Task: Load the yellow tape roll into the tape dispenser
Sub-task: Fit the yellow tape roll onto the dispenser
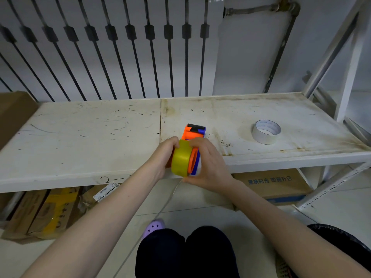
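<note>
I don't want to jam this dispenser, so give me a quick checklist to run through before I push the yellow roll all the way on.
1. Left hand grips the yellow roll: ok.
2. Right hand steadies the dispenser: ok.
3. Roll lined up with the orange hub: ok, the hub shows at the roll's open side.
4. Roll fully seated on the hub: cannot tell, the hands hide part of it.
5. Tape's free end found and facing the cutter: cannot tell.
6. White roll out of the way: ok, it lies apart on the shelf, to the right.
</note>
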The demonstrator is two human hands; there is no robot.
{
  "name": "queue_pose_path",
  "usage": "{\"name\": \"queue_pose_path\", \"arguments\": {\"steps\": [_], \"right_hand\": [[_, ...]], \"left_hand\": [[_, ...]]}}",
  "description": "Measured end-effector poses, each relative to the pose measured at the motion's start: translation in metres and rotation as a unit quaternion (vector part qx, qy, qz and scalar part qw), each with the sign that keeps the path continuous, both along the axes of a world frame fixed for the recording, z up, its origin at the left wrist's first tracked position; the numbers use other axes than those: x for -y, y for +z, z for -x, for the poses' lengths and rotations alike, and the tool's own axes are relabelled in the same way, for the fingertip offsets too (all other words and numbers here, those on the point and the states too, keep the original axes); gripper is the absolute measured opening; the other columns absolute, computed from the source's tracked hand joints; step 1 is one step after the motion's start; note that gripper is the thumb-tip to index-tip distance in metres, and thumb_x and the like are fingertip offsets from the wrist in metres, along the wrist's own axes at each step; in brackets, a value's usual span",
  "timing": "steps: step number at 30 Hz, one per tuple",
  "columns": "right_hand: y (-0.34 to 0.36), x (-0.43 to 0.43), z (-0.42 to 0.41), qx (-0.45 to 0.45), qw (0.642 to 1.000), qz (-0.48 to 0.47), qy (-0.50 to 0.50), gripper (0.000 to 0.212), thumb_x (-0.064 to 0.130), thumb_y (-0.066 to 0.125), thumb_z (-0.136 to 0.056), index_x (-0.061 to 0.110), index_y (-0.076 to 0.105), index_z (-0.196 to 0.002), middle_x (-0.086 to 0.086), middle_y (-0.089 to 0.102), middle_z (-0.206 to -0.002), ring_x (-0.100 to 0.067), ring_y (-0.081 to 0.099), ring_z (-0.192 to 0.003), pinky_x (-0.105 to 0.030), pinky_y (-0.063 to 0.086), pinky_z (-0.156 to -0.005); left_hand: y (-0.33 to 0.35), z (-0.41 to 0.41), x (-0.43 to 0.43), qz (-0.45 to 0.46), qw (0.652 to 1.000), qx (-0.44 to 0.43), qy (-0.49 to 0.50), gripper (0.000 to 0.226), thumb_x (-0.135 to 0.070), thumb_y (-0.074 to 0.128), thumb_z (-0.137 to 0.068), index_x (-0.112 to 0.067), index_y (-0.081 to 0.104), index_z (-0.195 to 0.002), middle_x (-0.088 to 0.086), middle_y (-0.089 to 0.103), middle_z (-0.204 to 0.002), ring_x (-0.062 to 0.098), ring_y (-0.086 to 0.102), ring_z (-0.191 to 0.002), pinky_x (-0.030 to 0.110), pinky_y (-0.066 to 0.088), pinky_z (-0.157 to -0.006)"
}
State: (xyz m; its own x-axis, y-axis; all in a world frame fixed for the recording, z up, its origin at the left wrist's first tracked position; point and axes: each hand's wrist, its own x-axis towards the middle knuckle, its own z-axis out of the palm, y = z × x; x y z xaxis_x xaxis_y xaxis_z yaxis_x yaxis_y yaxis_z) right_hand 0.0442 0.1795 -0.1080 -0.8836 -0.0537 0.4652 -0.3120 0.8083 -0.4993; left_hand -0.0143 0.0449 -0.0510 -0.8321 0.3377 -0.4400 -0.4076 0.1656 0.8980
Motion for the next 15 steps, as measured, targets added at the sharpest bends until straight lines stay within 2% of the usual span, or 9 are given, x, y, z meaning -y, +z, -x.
{"name": "queue_pose_path", "arguments": {"steps": [2, 4, 5, 7, 9, 11, 15], "right_hand": [[0.002, -0.0025, 0.0001, 0.065, 0.994, 0.087, 0.013, 0.1, 0.046, 0.086, -0.053, 0.021, 0.028, -0.131, 0.0, 0.036, -0.132, -0.012, 0.043, -0.116, -0.033, 0.049, -0.092], [0.0026, -0.004, -0.0007, 0.113, 0.985, 0.13, 0.01, 0.101, 0.043, 0.086, -0.055, 0.022, 0.027, -0.134, 0.004, 0.038, -0.129, -0.013, 0.046, -0.115, -0.035, 0.05, -0.092], [0.0032, -0.0041, -0.0014, 0.125, 0.984, 0.129, 0.006, 0.099, 0.042, 0.086, -0.056, 0.023, 0.028, -0.134, 0.006, 0.04, -0.126, -0.013, 0.048, -0.113, -0.036, 0.051, -0.091], [0.0045, -0.0035, -0.0013, 0.119, 0.988, 0.096, -0.002, 0.097, 0.042, 0.086, -0.056, 0.023, 0.03, -0.133, 0.005, 0.043, -0.127, -0.013, 0.049, -0.112, -0.035, 0.052, -0.089], [0.004, -0.0012, -0.0001, 0.085, 0.995, 0.046, -0.001, 0.096, 0.044, 0.085, -0.055, 0.022, 0.032, -0.132, 0.001, 0.046, -0.13, -0.015, 0.049, -0.113, -0.033, 0.051, -0.088], [0.0007, 0.0004, 0.0023, 0.033, 0.999, -0.012, 0.003, 0.093, 0.043, 0.083, -0.056, 0.019, 0.036, -0.132, -0.002, 0.049, -0.13, -0.018, 0.048, -0.115, -0.034, 0.05, -0.09], [-0.0041, -0.001, 0.0045, -0.029, 0.997, -0.069, 0.026, 0.091, 0.041, 0.081, -0.06, 0.016, 0.036, -0.135, -0.004, 0.044, -0.136, -0.016, 0.039, -0.124, -0.028, 0.043, -0.095]], "left_hand": [[0.0036, -0.0037, -0.0021, 0.01, 1.0, -0.011, -0.012, 0.005, -0.016, 0.047, -0.067, -0.013, 0.044, -0.069, 0.004, 0.044, -0.066, 0.02, 0.043, -0.06, 0.026, 0.036, -0.056], [0.0045, -0.0058, -0.0034, 0.024, 0.999, -0.02, -0.032, 0.024, -0.012, 0.043, -0.047, -0.008, 0.046, -0.071, 0.01, 0.045, -0.07, 0.022, 0.043, -0.061, 0.026, 0.035, -0.056], [0.0038, -0.0057, -0.0039, 0.027, 0.999, -0.02, -0.036, 0.031, -0.01, 0.04, -0.043, -0.006, 0.047, -0.074, 0.013, 0.046, -0.075, 0.024, 0.044, -0.064, 0.026, 0.035, -0.057], [0.0023, -0.0042, -0.0033, 0.023, 0.999, -0.01, -0.028, 0.031, -0.015, 0.046, -0.048, -0.007, 0.049, -0.078, 0.013, 0.049, -0.081, 0.025, 0.046, -0.069, 0.027, 0.038, -0.06], [0.0043, -0.0037, -0.0034, 0.026, 0.999, 0.002, -0.019, 0.017, -0.025, 0.051, -0.068, -0.014, 0.051, -0.081, 0.007, 0.054, -0.077, 0.022, 0.051, -0.068, 0.027, 0.042, -0.061], [0.0073, -0.0032, -0.006, 0.032, 0.999, 0.014, -0.017, 0.009, -0.025, 0.045, -0.081, -0.018, 0.051, -0.081, 0.004, 0.056, -0.073, 0.02, 0.055, -0.066, 0.026, 0.044, -0.058], [0.0111, -0.0021, -0.0091, 0.025, 0.999, 0.042, -0.007, 0.009, -0.022, 0.042, -0.081, -0.017, 0.049, -0.08, 0.004, 0.054, -0.069, 0.021, 0.054, -0.063, 0.026, 0.044, -0.056]]}}
